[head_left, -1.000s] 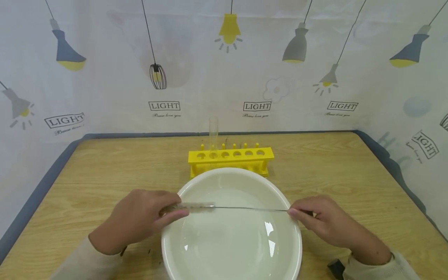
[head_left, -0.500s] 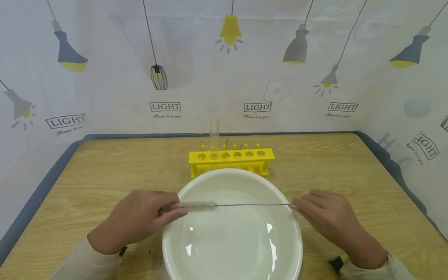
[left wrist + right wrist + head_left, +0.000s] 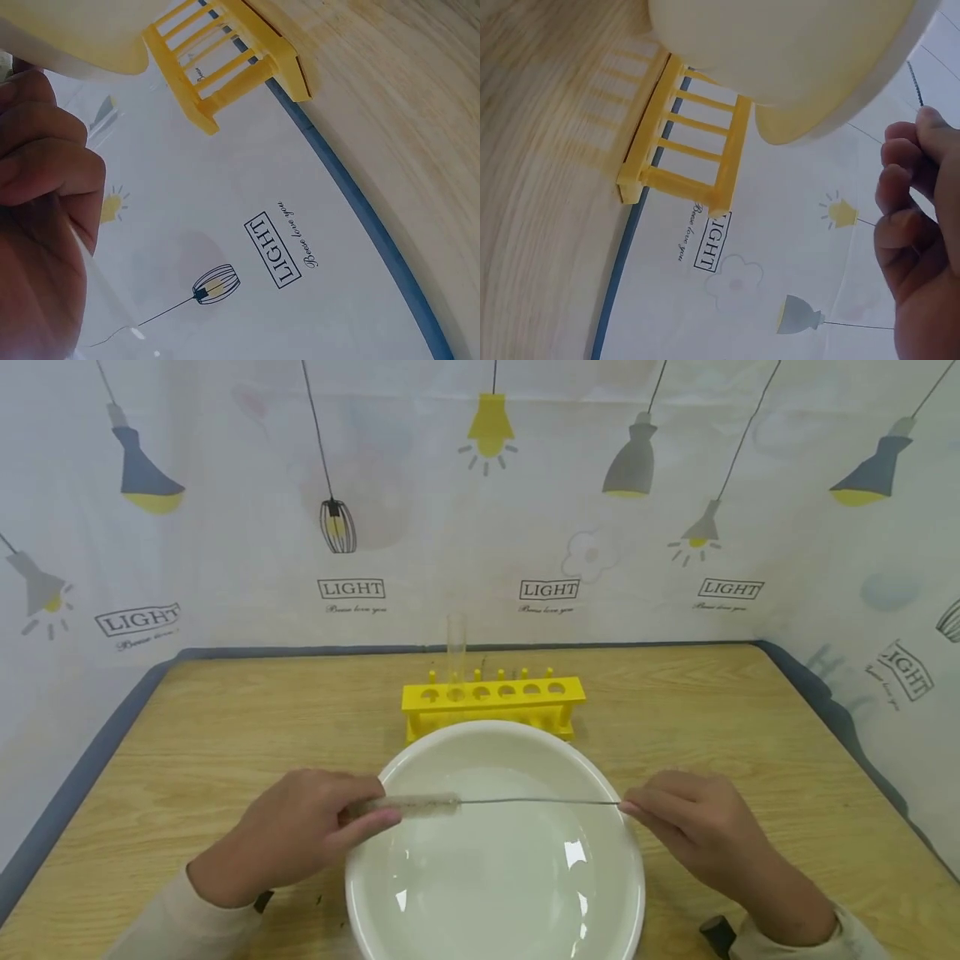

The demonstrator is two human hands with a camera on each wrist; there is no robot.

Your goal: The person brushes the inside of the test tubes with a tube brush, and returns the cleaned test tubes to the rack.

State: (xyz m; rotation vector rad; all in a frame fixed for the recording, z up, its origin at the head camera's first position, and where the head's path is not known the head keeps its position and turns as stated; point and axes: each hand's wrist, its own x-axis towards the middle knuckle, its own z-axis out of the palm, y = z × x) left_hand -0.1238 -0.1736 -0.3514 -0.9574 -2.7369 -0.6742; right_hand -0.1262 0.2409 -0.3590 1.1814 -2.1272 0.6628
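Observation:
My left hand [image 3: 300, 827] grips a clear test tube [image 3: 442, 799] lying level over the left side of a white basin [image 3: 637, 893]. Pale bristles of a test tube brush show inside the tube; its thin wire stem [image 3: 540, 801] runs right across the basin. Thumb and fingertips of my right hand [image 3: 705, 835] pinch the far end of that stem at the basin's right rim. In the right wrist view, a bit of twisted wire [image 3: 916, 84] sticks out from the right hand [image 3: 922, 202]. The left hand [image 3: 45, 165] hides the tube's closed end in the head view.
Behind the basin stands a yellow test tube rack [image 3: 491, 693], with one clear test tube [image 3: 457, 652] upright in it. A dark piece [image 3: 717, 935] is beside the right sleeve. A patterned white sheet [image 3: 480, 527] surrounds the wooden table [image 3: 247, 718].
My right hand has turned slightly at the stem's end, and its fingers now cover the dark tip seen a second ago. The left hand and tube have stayed nearly still.

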